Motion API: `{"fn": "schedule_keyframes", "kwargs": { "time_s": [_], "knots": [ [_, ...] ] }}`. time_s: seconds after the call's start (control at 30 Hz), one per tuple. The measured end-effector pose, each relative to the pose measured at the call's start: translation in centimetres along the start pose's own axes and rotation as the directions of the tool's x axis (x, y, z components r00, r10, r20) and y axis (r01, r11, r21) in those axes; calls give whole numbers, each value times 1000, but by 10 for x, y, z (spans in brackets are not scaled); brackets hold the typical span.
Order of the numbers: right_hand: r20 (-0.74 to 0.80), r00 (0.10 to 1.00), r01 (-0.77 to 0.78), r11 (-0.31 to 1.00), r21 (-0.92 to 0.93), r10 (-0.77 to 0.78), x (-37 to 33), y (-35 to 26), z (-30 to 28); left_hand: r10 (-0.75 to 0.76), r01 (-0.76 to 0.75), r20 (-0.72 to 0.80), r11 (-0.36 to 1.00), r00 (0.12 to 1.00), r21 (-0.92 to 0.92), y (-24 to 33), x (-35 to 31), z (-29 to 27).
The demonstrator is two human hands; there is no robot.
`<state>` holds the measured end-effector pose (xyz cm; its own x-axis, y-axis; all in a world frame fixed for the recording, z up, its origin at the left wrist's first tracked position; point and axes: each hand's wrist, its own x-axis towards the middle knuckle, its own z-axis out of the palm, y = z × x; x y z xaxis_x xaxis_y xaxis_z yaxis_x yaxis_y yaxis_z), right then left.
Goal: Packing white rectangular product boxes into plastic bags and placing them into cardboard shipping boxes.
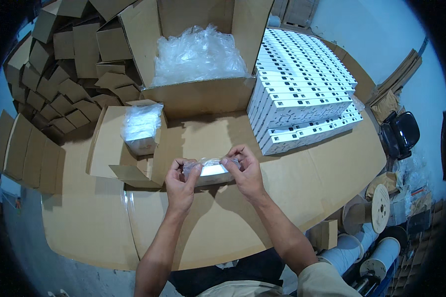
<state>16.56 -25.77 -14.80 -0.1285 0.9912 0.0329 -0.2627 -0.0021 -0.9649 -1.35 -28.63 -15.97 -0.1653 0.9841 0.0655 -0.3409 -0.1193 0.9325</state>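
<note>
Between my two hands, over the middle of the cardboard-covered table, is a small white box (214, 174) with a clear plastic bag (209, 162) around its upper part. My left hand (182, 183) pinches the bag at the box's left end. At the right end, my right hand (244, 173) grips the plastic with thumb and fingers. Just left of them stands an open cardboard carton (103, 143), partly filled with plastic-wrapped boxes (142, 126). How far the bag covers the white box is hard to make out.
Behind my hands a large open carton (203, 94) holds a heap of clear plastic bags (200, 54). Tall stacks of white boxes (302, 89) stand at the right. Folded brown cartons (69, 69) pile up at the far left. Cable spools (380, 209) sit beyond the table's right edge.
</note>
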Motion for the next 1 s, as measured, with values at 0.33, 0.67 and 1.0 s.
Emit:
{"fn": "schedule_keyframes", "kwargs": {
  "time_s": [0.33,0.67,1.0],
  "knots": [
    [379,879,398,882,-253,-288,-6,-34,-20,0,0,-26,1000,1000,9,1,-2,-2],
    [302,929,337,831,-443,-216,-3,-28,-12,-19,16,-31,995,999,-98,4,2,0],
    [269,950,282,805,-522,-159,-8,-31,-9,221,-194,-112,958,969,210,6,-6,-1]
  ]
}}
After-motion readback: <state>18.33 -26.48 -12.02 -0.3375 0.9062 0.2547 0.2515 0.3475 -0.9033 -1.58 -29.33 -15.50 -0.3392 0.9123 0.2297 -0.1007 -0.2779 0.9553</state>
